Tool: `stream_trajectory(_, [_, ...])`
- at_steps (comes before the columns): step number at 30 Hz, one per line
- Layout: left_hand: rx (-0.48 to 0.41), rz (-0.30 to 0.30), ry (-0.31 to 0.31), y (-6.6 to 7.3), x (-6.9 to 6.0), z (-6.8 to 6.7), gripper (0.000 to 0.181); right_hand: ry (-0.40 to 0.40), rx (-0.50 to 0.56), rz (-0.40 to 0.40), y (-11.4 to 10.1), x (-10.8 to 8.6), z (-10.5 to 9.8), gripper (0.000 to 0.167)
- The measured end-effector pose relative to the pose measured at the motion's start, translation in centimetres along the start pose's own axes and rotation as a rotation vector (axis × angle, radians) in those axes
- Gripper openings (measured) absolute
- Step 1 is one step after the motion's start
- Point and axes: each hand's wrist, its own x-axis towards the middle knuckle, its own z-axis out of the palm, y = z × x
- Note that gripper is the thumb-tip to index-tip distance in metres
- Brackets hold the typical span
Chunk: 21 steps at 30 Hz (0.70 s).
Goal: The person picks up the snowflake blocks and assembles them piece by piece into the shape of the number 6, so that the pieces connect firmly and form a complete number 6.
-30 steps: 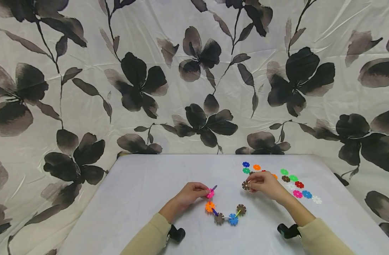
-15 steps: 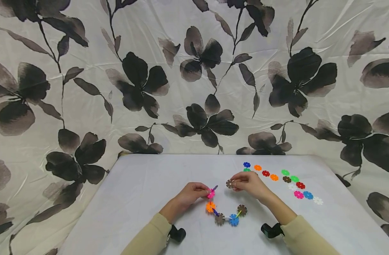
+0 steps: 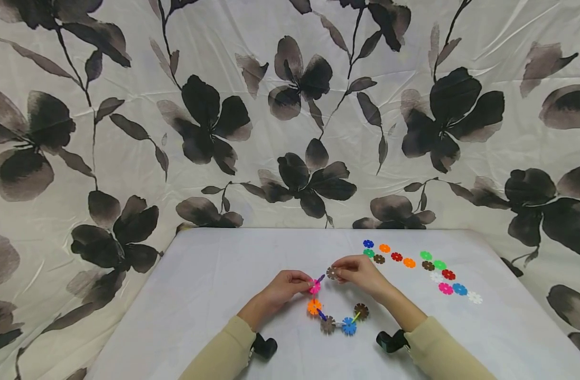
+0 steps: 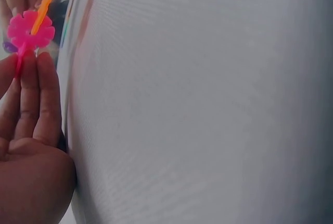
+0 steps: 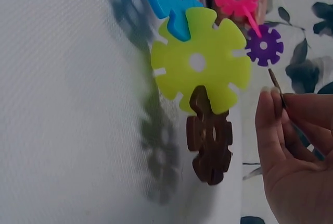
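A curved chain of slotted plastic snowflake discs lies before me. My left hand (image 3: 286,287) pinches its far left end at a pink disc (image 3: 315,286), from which a purple disc (image 5: 264,46) sticks out. Further along come an orange disc (image 3: 314,306), a brown one, a blue disc (image 3: 349,326), a lime disc (image 5: 218,52) and a dark brown end disc (image 5: 208,135). Between thumb and fingers, my right hand (image 3: 361,274) holds a loose brown disc (image 3: 331,273) close to the purple one. Whether these two touch cannot be made out.
Several loose discs in mixed colours lie at the table's back right, among them a red disc (image 3: 396,257) and a white disc (image 3: 475,297). Behind the white table (image 3: 214,264) hangs a flowered cloth (image 3: 252,153). Black wrist cameras sit under both forearms.
My right hand has brought the brown disc leftward from the loose discs to beside the purple disc. My left hand has stayed on the pink disc.
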Motion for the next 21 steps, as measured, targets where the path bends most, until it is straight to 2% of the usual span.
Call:
stream_trajectory(5, [0.0, -0.014, -0.005, 0.25, -0.25, 0.0, 0.02, -0.028, -0.007, 0.005, -0.19, 0.25, 0.43, 0.026])
stream_trajectory(12, [0.01, 0.008, -0.033, 0.27, -0.26, -0.03, 0.021, -0.048, 0.035, 0.021, -0.53, 0.27, 0.67, 0.028])
stream_trajectory(21, [0.016, 0.026, -0.009, 0.21, -0.36, 0.04, 0.018, -0.063, 0.047, 0.036, 0.11, 0.8, 0.6, 0.025])
